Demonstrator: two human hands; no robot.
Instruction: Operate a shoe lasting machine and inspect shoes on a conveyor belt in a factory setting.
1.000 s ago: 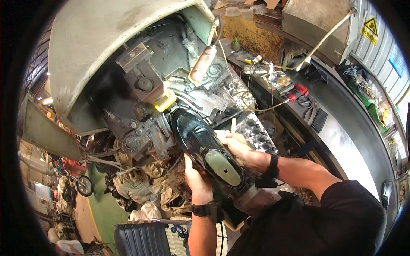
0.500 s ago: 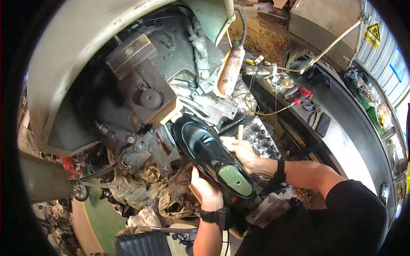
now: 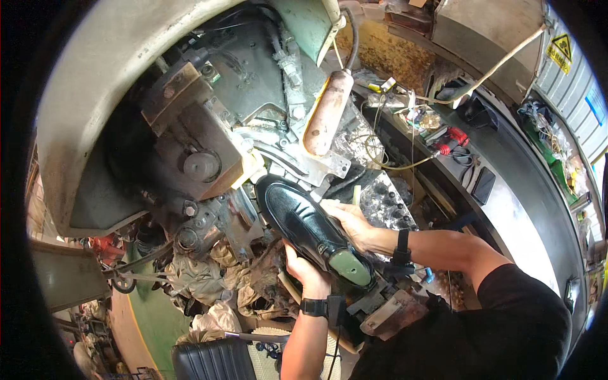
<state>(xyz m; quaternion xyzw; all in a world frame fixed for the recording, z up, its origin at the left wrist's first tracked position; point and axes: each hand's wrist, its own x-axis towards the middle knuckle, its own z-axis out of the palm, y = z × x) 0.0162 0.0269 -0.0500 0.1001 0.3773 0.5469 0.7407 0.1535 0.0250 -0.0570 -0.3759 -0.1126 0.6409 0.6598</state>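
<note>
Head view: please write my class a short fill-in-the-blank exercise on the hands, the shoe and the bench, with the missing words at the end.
1. The left hand and right hand hold a shoe whose colour is ____.
2. Its toe points ____ the person's body.
3. The hand nearer the bench is the ____ one.
4. The tool on that bench, at the end of a yellowish hose, is mainly ____.

Missing words: black; away from; right; red.
</note>
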